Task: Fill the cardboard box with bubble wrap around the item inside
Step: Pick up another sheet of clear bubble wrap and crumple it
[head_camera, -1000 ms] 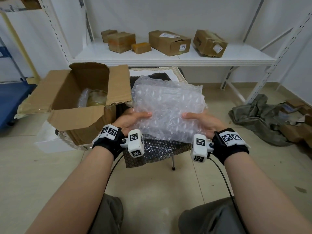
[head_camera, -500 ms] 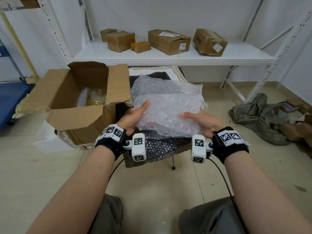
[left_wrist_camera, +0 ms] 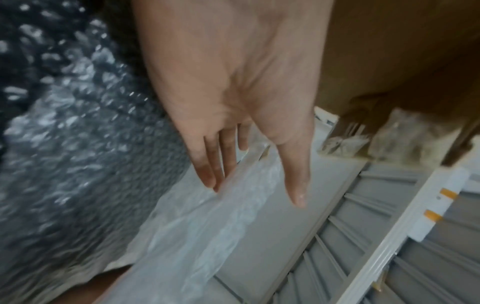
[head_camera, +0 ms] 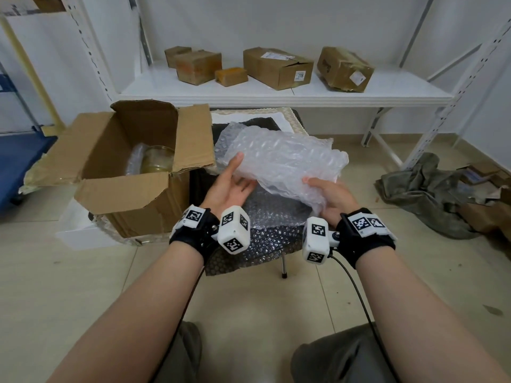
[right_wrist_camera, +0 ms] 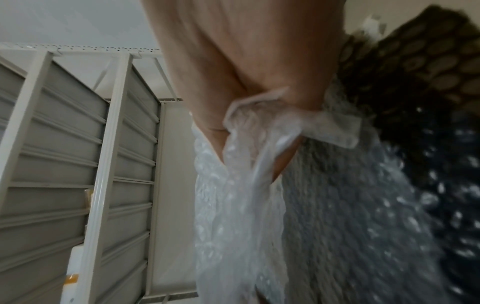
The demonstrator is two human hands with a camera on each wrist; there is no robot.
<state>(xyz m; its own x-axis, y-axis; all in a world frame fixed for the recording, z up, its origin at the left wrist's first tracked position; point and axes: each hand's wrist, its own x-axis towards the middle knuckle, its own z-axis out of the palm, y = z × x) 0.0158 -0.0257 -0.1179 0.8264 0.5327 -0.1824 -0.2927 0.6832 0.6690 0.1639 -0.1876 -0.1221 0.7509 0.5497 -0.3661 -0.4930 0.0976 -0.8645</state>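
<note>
A clear sheet of bubble wrap (head_camera: 284, 158) is held up over a small black stool (head_camera: 265, 233) in front of me. My right hand (head_camera: 323, 189) grips the sheet's near right edge, bunched between thumb and fingers (right_wrist_camera: 262, 127). My left hand (head_camera: 232, 183) lies open, palm up, with straight fingers (left_wrist_camera: 223, 162) under the sheet's left edge (left_wrist_camera: 207, 224). The open cardboard box (head_camera: 124, 167) stands to the left, flaps up. Inside it sits a round glass item (head_camera: 157, 161) with some bubble wrap beside it.
More bubble wrap (head_camera: 257, 244) covers the stool top. A white shelf (head_camera: 276, 92) behind carries several closed cardboard boxes. A crumpled grey cloth (head_camera: 425, 192) and cardboard scraps lie on the floor at right. A blue cart (head_camera: 19, 161) stands at far left.
The sheet has been folded over and lifted, tilting up to the right. My left hand let go of its edge and turned palm up with fingers straight. My right hand kept its hold.
</note>
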